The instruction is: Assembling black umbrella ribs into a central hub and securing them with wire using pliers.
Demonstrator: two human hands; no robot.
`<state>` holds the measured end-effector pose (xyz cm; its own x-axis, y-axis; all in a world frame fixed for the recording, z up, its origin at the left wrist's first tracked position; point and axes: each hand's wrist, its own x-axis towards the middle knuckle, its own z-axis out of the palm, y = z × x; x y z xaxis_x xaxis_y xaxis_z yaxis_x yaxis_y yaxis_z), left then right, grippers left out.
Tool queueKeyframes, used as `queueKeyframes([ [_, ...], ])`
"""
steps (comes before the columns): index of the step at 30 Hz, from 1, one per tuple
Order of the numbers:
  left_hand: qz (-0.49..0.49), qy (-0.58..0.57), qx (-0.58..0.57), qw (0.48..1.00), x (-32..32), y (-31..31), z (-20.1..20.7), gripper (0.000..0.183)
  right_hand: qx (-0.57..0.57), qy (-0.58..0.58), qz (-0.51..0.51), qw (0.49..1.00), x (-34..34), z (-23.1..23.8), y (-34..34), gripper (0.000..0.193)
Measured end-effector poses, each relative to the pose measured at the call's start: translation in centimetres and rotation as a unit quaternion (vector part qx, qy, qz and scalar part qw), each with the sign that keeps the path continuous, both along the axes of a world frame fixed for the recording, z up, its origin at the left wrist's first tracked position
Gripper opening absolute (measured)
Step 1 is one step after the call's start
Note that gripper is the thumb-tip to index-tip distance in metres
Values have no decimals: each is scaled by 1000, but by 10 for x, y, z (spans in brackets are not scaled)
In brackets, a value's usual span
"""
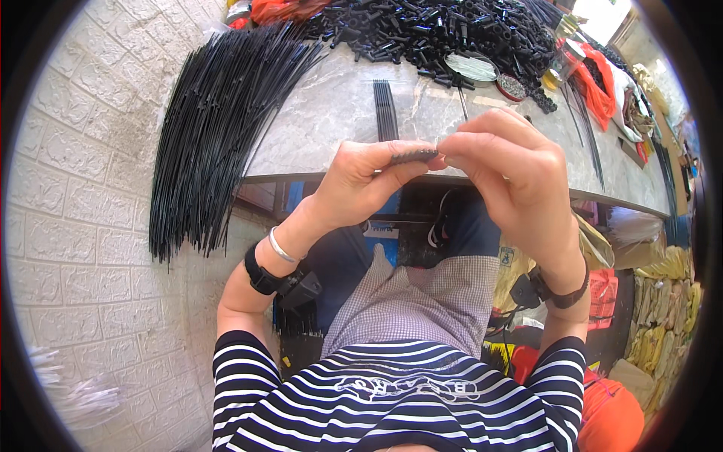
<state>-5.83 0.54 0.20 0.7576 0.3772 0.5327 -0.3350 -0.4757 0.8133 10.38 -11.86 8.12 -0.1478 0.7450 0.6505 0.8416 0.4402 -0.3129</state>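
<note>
Striped shirt: nearest the camera, black knit with white bands and a pale printed design, spread across the lower edge.
Dark ridged piece: small, narrow and bumpy along its length, held just past the front edge of the table; what it is made of is hard to tell.
Left hand: thumb below and forefinger above, pinching the piece, which lies lengthwise between them with its right end poking past the fingertips.
Right hand: thumb and forefinger drawn close together at the piece's right end, other fingers bent; I cannot tell whether they grip it.
Wrists: a smooth silver bangle on the left, with a black strap nearer the elbow; another dark strap on the right.
Row of rods: straight, slim and dark, side by side on the table, near ends hidden behind the left hand.
Table: grey, marble-patterned, with a bent-looking front edge.
Mound of tubes: short, glossy black cylinders heaped along the far side.
Round dish: shallow and pale, before the mound.
Sheaf of rods: long, thin and black, fanned over the table's left end.
Checked cloth: fine grey weave, draped over the lap.
Wall: white, embossed like rough brick, at left.
</note>
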Motion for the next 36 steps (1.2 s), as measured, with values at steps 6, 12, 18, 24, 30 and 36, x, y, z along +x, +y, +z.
queueKeyframes([
  [6, 0, 21, 37, 999, 0, 5, 2, 28, -26, 11, 42, 999, 12, 7, 11, 15],
  [12, 19, 31, 49, 998, -3, 6, -1, 30, -24, 35, 50, 998, 7, 6, 15, 15],
  [18, 9, 10, 38, 999, -1, 5, -4, 30, -42, 73, 81, 993, 10, 3, 19, 23],
  [24, 17, 43, 65, 997, -4, 7, -5, 28, 13, 11, 141, 990, 0, 1, 26, 28],
  [30, 11, -12, 81, 997, -4, 20, -26, 15, 32, 12, 140, 989, -21, -14, 39, 27],
  [36, -34, 76, 263, 961, 32, 44, -45, 44, 43, -26, 114, 992, -7, -5, 33, 25],
])
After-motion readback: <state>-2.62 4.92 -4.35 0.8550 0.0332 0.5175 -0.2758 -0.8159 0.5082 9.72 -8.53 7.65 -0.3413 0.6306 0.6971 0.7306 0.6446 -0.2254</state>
